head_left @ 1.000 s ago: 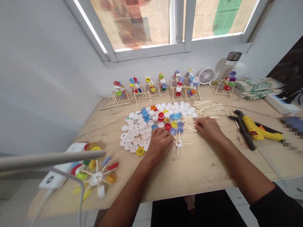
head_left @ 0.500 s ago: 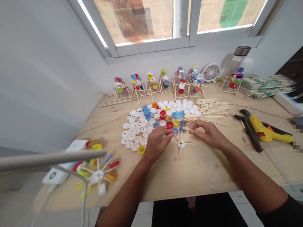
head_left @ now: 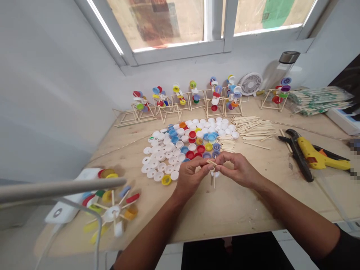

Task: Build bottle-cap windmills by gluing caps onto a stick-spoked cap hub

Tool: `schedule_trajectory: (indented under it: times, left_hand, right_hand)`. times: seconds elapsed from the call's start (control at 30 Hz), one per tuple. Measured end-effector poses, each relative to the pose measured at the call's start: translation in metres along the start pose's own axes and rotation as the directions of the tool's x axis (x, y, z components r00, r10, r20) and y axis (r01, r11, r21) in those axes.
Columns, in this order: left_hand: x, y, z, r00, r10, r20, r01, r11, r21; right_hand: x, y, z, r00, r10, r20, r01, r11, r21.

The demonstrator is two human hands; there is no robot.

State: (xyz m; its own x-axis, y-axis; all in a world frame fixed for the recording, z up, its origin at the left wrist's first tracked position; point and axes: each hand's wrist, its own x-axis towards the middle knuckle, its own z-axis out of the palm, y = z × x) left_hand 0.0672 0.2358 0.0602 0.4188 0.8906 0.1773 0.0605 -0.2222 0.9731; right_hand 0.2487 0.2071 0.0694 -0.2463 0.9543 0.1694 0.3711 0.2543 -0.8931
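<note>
Both hands meet above the plywood tabletop (head_left: 242,213); the left hand (head_left: 190,174) and the right hand (head_left: 239,169) pinch a short wooden stick (head_left: 211,162) between them, fingertips pressed close; just below the stick stands a small stick-and-cap hub (head_left: 214,173), partly hidden by the fingers; beside the left hand lies a broad patch of bottle caps (head_left: 165,157), mostly white, with blue, red and yellow ones among them, spread loose on the wood; past the right hand sit a small stack of cut sticks (head_left: 225,144) and a larger heap of loose sticks (head_left: 253,127); at the far right a clear plastic wrapping (head_left: 320,99) holds a thick bundle of wooden sticks with green printing; near it stands a glass bottle with a metal lid (head_left: 288,58), its contents impossible to make out from here; a yellow hot glue gun (head_left: 312,157) lies just beside black pliers (head_left: 296,153); a row of stick frames with caps on them (head_left: 194,95) lines the wall.
</note>
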Motion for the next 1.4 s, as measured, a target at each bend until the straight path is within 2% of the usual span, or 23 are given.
schedule_trajectory:
  times: [0.07, 0.17, 0.23, 0.3, 0.37, 0.43, 0.53, 0.7, 0.83, 1.03, 1.4]
  left_hand:
    - [0.0, -0.001, 0.001, 0.999, -0.022, -0.026, 0.021, 0.999, -0.035]
    - [0.002, -0.002, -0.001, 0.991, -0.037, -0.126, 0.031, 0.998, -0.047]
    - [0.004, -0.002, -0.007, 0.977, -0.017, -0.212, 0.017, 1.0, -0.002]
    - [0.006, -0.001, -0.017, 0.967, 0.024, -0.253, 0.002, 0.995, 0.102]
    - [0.008, 0.0, -0.026, 0.978, 0.044, -0.205, 0.006, 0.972, 0.236]
    - [0.009, 0.001, -0.033, 0.993, 0.038, -0.109, 0.003, 0.937, 0.349]
    - [0.01, 0.002, -0.035, 0.998, 0.07, 0.0, -0.062, 0.885, 0.462]
    - [0.012, 0.0, -0.029, 0.985, 0.133, 0.109, -0.172, 0.809, 0.562]
    - [0.013, -0.004, -0.026, 0.973, 0.137, 0.187, -0.226, 0.744, 0.629]
    - [0.014, -0.01, -0.025, 0.97, 0.088, 0.227, -0.224, 0.688, 0.69]
    - [0.015, -0.013, -0.024, 0.967, 0.128, 0.218, -0.252, 0.565, 0.785]
  right_hand:
    - [0.0, 0.001, 0.002, 1.0, -0.012, 0.0, 0.012, 1.0, 0.007]
    - [0.001, 0.003, 0.002, 1.0, -0.023, -0.014, 0.023, 1.0, -0.006]
    - [0.002, 0.005, -0.001, 0.998, -0.01, -0.066, 0.008, 1.0, -0.03]
    - [0.002, 0.007, -0.007, 0.99, 0.001, -0.143, -0.011, 0.998, -0.069]
    - [0.002, 0.007, -0.013, 0.981, -0.012, -0.195, -0.011, 0.993, -0.118]
    - [0.001, 0.006, -0.017, 0.981, -0.045, -0.189, 0.014, 0.986, -0.164]
    - [-0.001, 0.004, -0.019, 0.987, -0.112, -0.117, 0.08, 0.964, -0.253]
    - [-0.002, 0.006, -0.015, 0.975, -0.222, -0.021, 0.195, 0.895, -0.401]
    - [-0.002, 0.004, -0.013, 0.959, -0.277, 0.068, 0.277, 0.854, -0.44]
    - [-0.004, -0.005, -0.013, 0.933, -0.264, 0.246, 0.345, 0.855, -0.388]
    - [-0.006, -0.013, -0.012, 0.93, -0.144, 0.339, 0.314, 0.791, -0.525]
